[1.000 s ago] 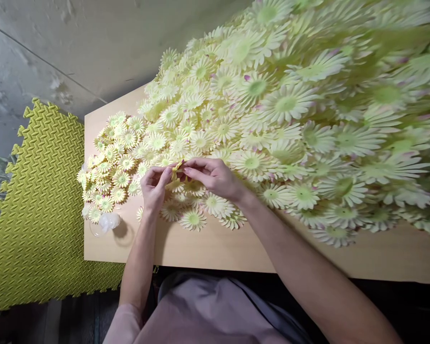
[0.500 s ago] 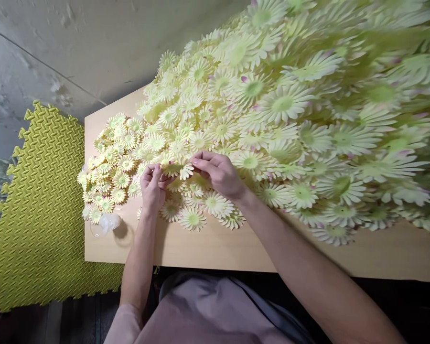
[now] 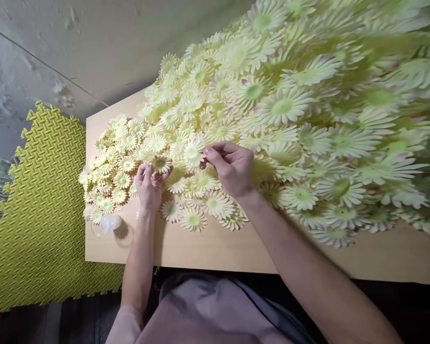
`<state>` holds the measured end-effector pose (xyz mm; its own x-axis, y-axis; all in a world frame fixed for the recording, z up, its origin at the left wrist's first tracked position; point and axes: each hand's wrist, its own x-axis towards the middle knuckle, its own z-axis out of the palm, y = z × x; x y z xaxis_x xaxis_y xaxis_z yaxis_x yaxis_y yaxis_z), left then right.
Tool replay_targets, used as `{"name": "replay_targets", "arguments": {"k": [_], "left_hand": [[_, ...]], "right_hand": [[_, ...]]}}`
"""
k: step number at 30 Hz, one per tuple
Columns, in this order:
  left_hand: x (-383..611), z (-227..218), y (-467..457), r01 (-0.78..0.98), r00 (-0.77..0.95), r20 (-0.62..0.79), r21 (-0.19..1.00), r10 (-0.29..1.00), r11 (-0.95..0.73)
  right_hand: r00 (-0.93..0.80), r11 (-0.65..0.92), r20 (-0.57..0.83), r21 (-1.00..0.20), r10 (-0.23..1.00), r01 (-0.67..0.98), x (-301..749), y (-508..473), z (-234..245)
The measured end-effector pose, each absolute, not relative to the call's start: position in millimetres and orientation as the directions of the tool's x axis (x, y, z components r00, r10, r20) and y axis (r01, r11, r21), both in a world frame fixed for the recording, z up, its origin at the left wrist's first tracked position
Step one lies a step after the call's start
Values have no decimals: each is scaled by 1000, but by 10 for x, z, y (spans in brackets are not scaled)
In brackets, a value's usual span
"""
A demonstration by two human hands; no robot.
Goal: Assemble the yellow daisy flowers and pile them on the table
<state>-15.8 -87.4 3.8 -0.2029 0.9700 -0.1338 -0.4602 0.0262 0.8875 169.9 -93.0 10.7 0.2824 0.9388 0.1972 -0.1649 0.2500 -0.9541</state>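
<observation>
Between the thumb and fingers of my left hand (image 3: 148, 184) is a small artificial flower (image 3: 162, 164), pale yellow with a green centre. My right hand (image 3: 231, 167) pinches the edge of another pale artificial flower (image 3: 193, 152), a little to the right of the first and apart from it. Behind and around both hands spreads a large heap of loose artificial flower heads (image 3: 283, 105), cream-yellow with green centres and a few purple petal tips. Left of my left hand lies a cluster of smaller, fuller flower heads (image 3: 122, 180).
A clear round container (image 3: 107, 223) with whitish translucent material stands near the left front of the wooden table (image 3: 208, 251). Yellow-green foam mats (image 3: 46, 205) stand left of the table. A stained wall (image 3: 103, 43) rises behind it.
My hands have moved apart. The left one has shifted slightly left with its flower, and the right one has moved right and now holds a separate flower by its edge.
</observation>
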Motion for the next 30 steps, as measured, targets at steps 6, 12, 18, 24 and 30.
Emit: {"name": "replay_targets", "arguments": {"k": [6,12,18,24,30], "left_hand": [[-96,45,-892,-458,-170,-178,885,969,83],[-123,83,-912,-453,-127,-184,885,975,108],[-107,157,-987,-338,21,-121,933,992,121],[-74,183,-1016,-281,116,-26,958,993,58],[-65,206,-1022,-267,110,-38,961,993,67]], "right_hand": [[249,226,193,-968,949,-112,1668,-968,139],[265,246,212,-964,941,-103,1647,-997,151],[-114,196,214,-969,970,-153,1532,-1062,134],[-181,115,160,-964,970,-239,1484,-1055,79],[-190,71,128,-957,973,-282,1519,-1028,79]]}}
